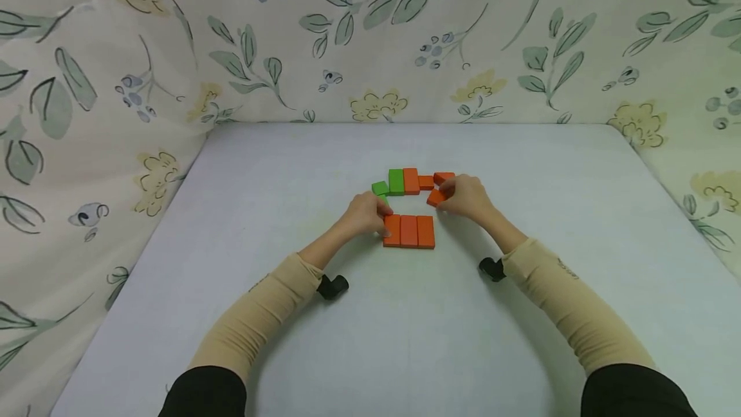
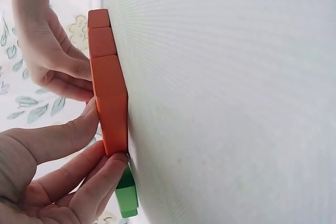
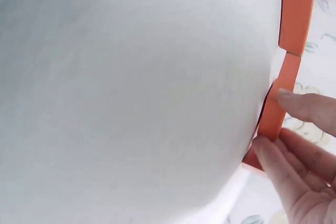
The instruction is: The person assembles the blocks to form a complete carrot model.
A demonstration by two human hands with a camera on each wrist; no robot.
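Three orange blocks [image 1: 408, 231] stand side by side in a row; the left hand [image 1: 366, 213] pinches the leftmost one. In the left wrist view, the thumb and fingers of the left hand [image 2: 63, 171] lie on the end of an orange block [image 2: 112, 121]. The right hand [image 1: 466, 198] pinches a small orange block [image 1: 435, 197] below another orange block [image 1: 444, 177]. In the right wrist view, the right hand [image 3: 304, 150] has thumb and fingers on an orange block [image 3: 272, 116]. Green blocks [image 1: 396, 182] and orange blocks [image 1: 411, 181] form an upper row.
A small green block [image 1: 379, 188] sits at the upper row's left end, with another green piece partly hidden below it. The white table [image 1: 405, 327] reaches back to a floral cloth [image 1: 376, 50]. A black strap piece [image 1: 333, 287] hangs at the left wrist, another [image 1: 492, 269] at the right.
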